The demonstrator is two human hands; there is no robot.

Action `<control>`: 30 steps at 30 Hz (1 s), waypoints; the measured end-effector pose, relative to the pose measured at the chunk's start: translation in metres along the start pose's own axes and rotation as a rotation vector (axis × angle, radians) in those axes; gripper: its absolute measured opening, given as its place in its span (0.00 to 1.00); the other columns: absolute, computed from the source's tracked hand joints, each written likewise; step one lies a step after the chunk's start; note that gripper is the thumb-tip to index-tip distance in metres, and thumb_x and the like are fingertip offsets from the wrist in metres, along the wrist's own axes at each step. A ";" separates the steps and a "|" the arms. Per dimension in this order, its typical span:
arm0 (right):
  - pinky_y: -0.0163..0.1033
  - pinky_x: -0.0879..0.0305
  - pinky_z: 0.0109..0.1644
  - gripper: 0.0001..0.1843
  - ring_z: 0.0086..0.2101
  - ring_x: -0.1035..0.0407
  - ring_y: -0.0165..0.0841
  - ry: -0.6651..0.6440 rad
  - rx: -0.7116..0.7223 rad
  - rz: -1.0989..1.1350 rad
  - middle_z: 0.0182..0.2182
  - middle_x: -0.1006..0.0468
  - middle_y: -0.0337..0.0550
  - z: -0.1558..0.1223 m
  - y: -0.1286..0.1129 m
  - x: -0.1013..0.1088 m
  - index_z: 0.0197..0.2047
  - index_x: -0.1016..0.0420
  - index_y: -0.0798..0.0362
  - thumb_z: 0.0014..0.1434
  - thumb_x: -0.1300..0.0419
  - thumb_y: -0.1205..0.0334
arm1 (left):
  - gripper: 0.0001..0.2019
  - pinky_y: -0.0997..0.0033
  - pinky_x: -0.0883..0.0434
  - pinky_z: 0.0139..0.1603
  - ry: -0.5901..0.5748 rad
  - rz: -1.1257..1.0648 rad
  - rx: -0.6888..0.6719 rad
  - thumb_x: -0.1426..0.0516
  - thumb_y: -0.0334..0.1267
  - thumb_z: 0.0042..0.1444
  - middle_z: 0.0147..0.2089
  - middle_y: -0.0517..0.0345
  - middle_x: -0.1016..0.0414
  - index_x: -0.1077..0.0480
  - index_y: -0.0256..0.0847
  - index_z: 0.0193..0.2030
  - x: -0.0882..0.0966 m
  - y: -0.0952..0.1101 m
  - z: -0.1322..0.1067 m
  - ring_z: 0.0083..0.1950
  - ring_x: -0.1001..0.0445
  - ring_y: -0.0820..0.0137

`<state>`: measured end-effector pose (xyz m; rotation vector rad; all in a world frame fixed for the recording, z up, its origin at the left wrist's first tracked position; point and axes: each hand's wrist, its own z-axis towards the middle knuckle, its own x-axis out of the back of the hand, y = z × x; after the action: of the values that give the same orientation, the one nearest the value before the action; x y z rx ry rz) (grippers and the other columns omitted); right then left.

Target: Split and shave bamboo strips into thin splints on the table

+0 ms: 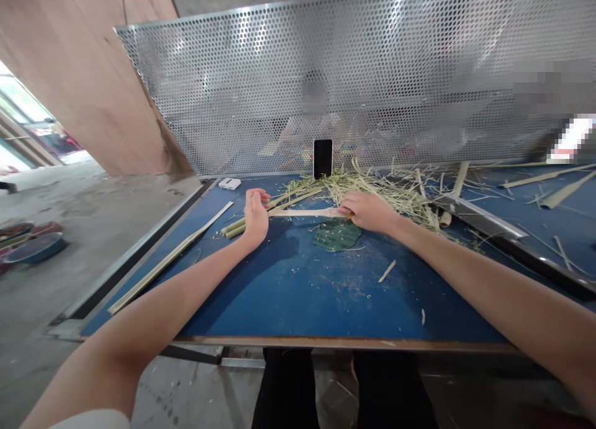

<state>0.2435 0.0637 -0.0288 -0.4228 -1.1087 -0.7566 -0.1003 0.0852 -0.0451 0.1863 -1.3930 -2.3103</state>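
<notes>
A thin, pale peeled stalk [305,213] stretches nearly level between my two hands, just above the blue table. My left hand [256,215] is at its left end, with the fingers curled and part of the grip hidden. At the other end, my right hand [367,212] pinches the stalk between thumb and fingers. Below it lies a dark green, flat, uneven piece [338,235] sprinkled with small scraps. Green stalks [236,228] lie beside and behind my left hand. Behind my right hand spreads a heap of stringy green shavings [395,190].
A phone [323,159] stands upright against a perforated metal screen [261,94]. One long pale stalk [170,259] lies along the left side of the blue table [288,298]. At right is a long dark tool with a metal edge [488,225], near more stalks [565,190].
</notes>
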 end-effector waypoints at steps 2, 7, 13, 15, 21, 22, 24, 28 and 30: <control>0.43 0.44 0.39 0.12 0.42 0.31 0.41 0.012 -0.028 -0.006 0.38 0.21 0.49 0.000 0.000 0.001 0.35 0.28 0.50 0.71 0.47 0.68 | 0.14 0.66 0.24 0.45 -0.023 0.024 0.006 0.55 0.49 0.75 0.42 0.55 0.23 0.34 0.47 0.44 0.000 0.001 0.000 0.44 0.22 0.65; 0.42 0.45 0.38 0.10 0.42 0.32 0.40 0.035 -0.040 0.005 0.37 0.23 0.48 -0.001 0.001 0.002 0.35 0.31 0.49 0.67 0.46 0.70 | 0.08 0.66 0.27 0.45 -0.143 0.100 0.024 0.46 0.44 0.71 0.39 0.57 0.22 0.30 0.45 0.42 0.001 0.011 -0.007 0.41 0.24 0.65; 0.42 0.45 0.38 0.11 0.42 0.32 0.40 0.072 -0.037 0.024 0.36 0.23 0.47 -0.002 0.002 0.000 0.34 0.30 0.49 0.67 0.46 0.71 | 0.08 0.68 0.29 0.40 -0.240 0.142 0.039 0.48 0.37 0.70 0.33 0.59 0.24 0.27 0.44 0.42 0.003 0.025 -0.017 0.34 0.24 0.66; 0.42 0.44 0.40 0.11 0.42 0.32 0.40 0.079 -0.041 0.024 0.36 0.23 0.47 -0.002 0.003 0.000 0.34 0.29 0.49 0.69 0.46 0.70 | 0.08 0.69 0.31 0.37 -0.271 0.154 0.039 0.48 0.35 0.69 0.28 0.61 0.26 0.28 0.44 0.41 0.003 0.029 -0.018 0.31 0.25 0.66; 0.42 0.40 0.41 0.11 0.46 0.31 0.42 0.120 -0.076 0.026 0.40 0.21 0.49 -0.002 0.005 -0.002 0.37 0.26 0.49 0.71 0.46 0.68 | 0.06 0.70 0.33 0.34 -0.328 0.226 -0.015 0.47 0.36 0.72 0.24 0.66 0.32 0.30 0.44 0.42 0.004 0.034 -0.020 0.25 0.29 0.69; 0.42 0.40 0.41 0.11 0.47 0.30 0.43 0.144 -0.093 0.022 0.41 0.21 0.50 -0.002 0.006 -0.002 0.37 0.26 0.49 0.71 0.47 0.67 | 0.07 0.70 0.32 0.34 -0.326 0.230 -0.022 0.47 0.37 0.73 0.24 0.66 0.31 0.30 0.45 0.43 0.004 0.034 -0.020 0.25 0.29 0.69; 0.43 0.39 0.41 0.13 0.45 0.30 0.43 0.203 -0.147 0.021 0.42 0.21 0.51 -0.003 0.007 -0.001 0.38 0.26 0.49 0.72 0.49 0.66 | 0.07 0.70 0.32 0.33 -0.317 0.233 -0.029 0.47 0.38 0.73 0.24 0.66 0.31 0.30 0.45 0.43 0.005 0.032 -0.020 0.25 0.29 0.69; 0.43 0.39 0.41 0.17 0.37 0.27 0.41 0.361 -0.318 0.069 0.38 0.19 0.50 -0.008 0.012 0.003 0.40 0.26 0.49 0.76 0.53 0.59 | 0.07 0.69 0.32 0.33 -0.303 0.235 -0.034 0.47 0.37 0.73 0.23 0.65 0.32 0.30 0.45 0.42 0.005 0.032 -0.020 0.25 0.29 0.68; 0.43 0.38 0.40 0.19 0.34 0.26 0.41 0.424 -0.390 0.104 0.35 0.17 0.48 -0.011 0.013 0.004 0.41 0.25 0.49 0.78 0.55 0.55 | 0.07 0.69 0.32 0.33 -0.301 0.235 -0.024 0.47 0.37 0.72 0.23 0.65 0.31 0.30 0.45 0.42 0.005 0.032 -0.020 0.25 0.29 0.68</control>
<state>0.2609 0.0640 -0.0291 -0.6104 -0.5371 -0.9223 -0.0890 0.0544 -0.0261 -0.3297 -1.4370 -2.2206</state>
